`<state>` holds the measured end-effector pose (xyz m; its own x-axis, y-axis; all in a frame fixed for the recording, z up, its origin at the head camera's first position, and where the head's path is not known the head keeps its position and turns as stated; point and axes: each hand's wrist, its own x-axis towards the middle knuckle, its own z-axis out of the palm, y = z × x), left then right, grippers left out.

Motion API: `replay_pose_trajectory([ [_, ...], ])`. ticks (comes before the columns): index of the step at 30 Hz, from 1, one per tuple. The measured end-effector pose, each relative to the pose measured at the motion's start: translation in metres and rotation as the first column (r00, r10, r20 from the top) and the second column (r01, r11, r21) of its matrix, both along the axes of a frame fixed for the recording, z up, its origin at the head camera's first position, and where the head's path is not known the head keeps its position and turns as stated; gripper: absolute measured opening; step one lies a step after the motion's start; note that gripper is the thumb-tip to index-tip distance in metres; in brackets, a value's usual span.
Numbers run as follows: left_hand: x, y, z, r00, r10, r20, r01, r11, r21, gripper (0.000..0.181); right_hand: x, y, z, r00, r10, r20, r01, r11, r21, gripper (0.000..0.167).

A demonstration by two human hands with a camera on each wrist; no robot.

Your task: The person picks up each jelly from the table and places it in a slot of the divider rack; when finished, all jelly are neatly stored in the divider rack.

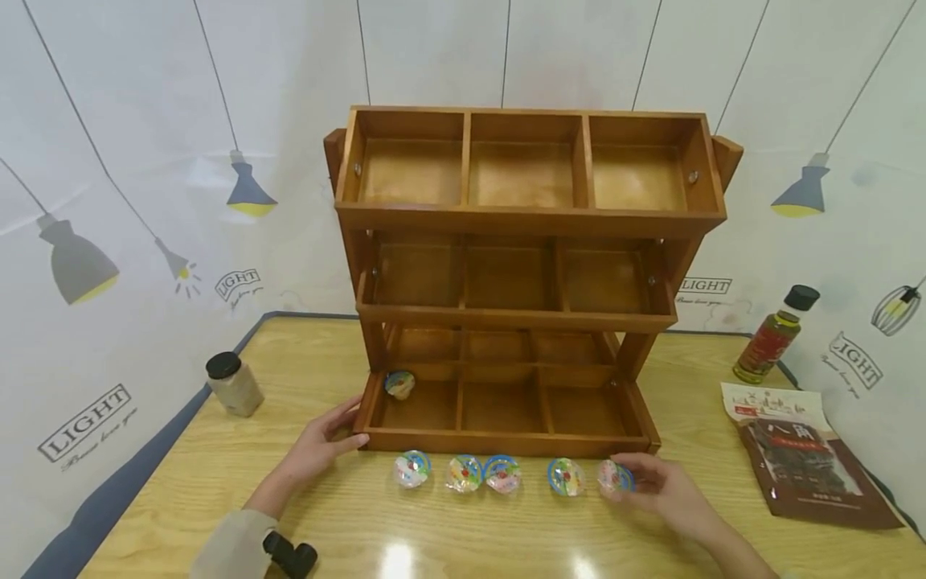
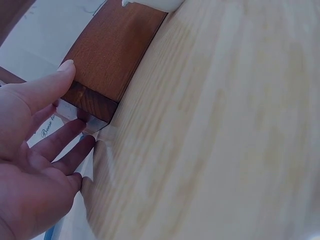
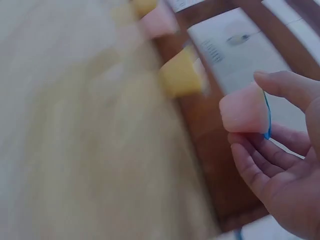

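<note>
My right hand (image 1: pixel 669 492) pinches a pink jelly cup (image 1: pixel 615 478) at the right end of a row of several cups by the rack's front edge. In the right wrist view the pink cup (image 3: pixel 245 109) is between the thumb and fingers of the hand (image 3: pixel 285 145). My left hand (image 1: pixel 318 444) holds the front left corner of the wooden rack (image 1: pixel 506 442); the left wrist view shows the thumb of that hand (image 2: pixel 40 145) on the rack's corner (image 2: pixel 107 55) and fingers beneath or behind it. Another cup (image 1: pixel 399 384) lies in the bottom left compartment.
A jar with a black lid (image 1: pixel 235 386) stands left of the rack. To the right are an oil bottle (image 1: pixel 771 342) and a brown spice packet (image 1: pixel 813 466). The rack's two upper tiers (image 1: pixel 531 219) overhang the bottom one. Pale printed fabric hangs behind.
</note>
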<state>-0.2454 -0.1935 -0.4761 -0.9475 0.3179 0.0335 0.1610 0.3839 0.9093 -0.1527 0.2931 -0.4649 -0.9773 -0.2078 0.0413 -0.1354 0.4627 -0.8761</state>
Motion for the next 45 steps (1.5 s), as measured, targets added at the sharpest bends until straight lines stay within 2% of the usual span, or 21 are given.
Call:
replay_pose_trajectory([
  [3,0.000,0.002,0.001,1.000,0.009,0.005,-0.009,1.000,0.011,0.066,-0.006,-0.009,0.015,0.997,0.004,-0.071,-0.009,0.998,-0.062,0.043],
  [5,0.000,0.002,0.000,1.000,0.006,0.003,-0.006,1.000,0.013,0.066,-0.015,-0.023,0.026,0.990,0.041,-0.136,-0.057,0.992,-0.113,0.042],
  [7,-0.001,0.002,-0.001,1.000,0.007,0.006,-0.007,1.000,0.024,0.066,-0.025,-0.042,0.038,0.983,0.087,-0.161,-0.112,0.981,-0.157,0.042],
  [9,-0.001,0.001,-0.002,1.000,-0.003,0.003,0.002,1.000,0.022,0.066,-0.039,-0.065,0.047,0.980,0.126,-0.152,-0.153,0.970,-0.188,0.042],
  [12,-0.001,0.001,-0.002,1.000,-0.001,-0.007,0.002,1.000,0.027,0.065,-0.062,-0.102,0.057,0.986,0.143,-0.082,-0.156,0.969,-0.191,0.044],
  [14,-0.001,0.001,-0.003,1.000,0.003,-0.007,-0.002,0.999,0.033,0.065,-0.077,-0.125,0.060,0.987,0.150,-0.055,-0.157,0.975,-0.159,0.046],
  [18,-0.003,0.000,-0.002,1.000,-0.012,-0.005,0.013,0.999,0.040,0.065,-0.102,-0.165,0.058,0.980,0.186,-0.076,-0.186,0.982,-0.003,0.048],
  [22,-0.003,-0.001,-0.001,1.000,-0.010,0.002,0.010,0.999,0.037,0.066,-0.118,-0.199,0.051,0.964,0.249,-0.093,-0.227,0.953,0.199,0.048],
  [25,-0.002,-0.001,-0.001,1.000,-0.006,0.004,0.006,1.000,0.026,0.066,-0.124,-0.218,0.045,0.951,0.293,-0.101,-0.246,0.912,0.330,0.046],
  [28,-0.001,0.000,-0.002,1.000,0.005,0.006,-0.005,1.000,0.021,0.066,-0.127,-0.232,0.041,0.938,0.331,-0.107,-0.260,0.871,0.416,0.042],
  [31,-0.001,0.002,-0.002,1.000,0.002,-0.011,-0.002,1.000,0.009,0.064,-0.129,-0.241,0.036,0.939,0.327,-0.105,-0.240,0.842,0.483,0.039],
  [34,0.000,0.004,-0.002,1.000,-0.007,-0.017,0.008,1.000,0.018,0.064,-0.131,-0.245,0.034,0.950,0.298,-0.096,-0.207,0.829,0.520,0.036],
  [36,0.000,0.004,-0.002,1.000,-0.011,-0.010,0.012,1.000,0.025,0.064,-0.130,-0.246,0.035,0.954,0.289,-0.087,-0.203,0.829,0.522,0.031],
  [42,-0.001,0.001,-0.003,0.999,-0.023,0.044,0.020,0.998,0.066,0.066,-0.128,-0.248,0.038,0.945,0.318,-0.078,-0.232,0.818,0.526,0.016],
  [45,-0.002,-0.001,-0.004,0.999,-0.020,0.044,0.017,0.997,0.070,0.065,-0.126,-0.249,0.038,0.943,0.324,-0.082,-0.226,0.797,0.560,0.029],
])
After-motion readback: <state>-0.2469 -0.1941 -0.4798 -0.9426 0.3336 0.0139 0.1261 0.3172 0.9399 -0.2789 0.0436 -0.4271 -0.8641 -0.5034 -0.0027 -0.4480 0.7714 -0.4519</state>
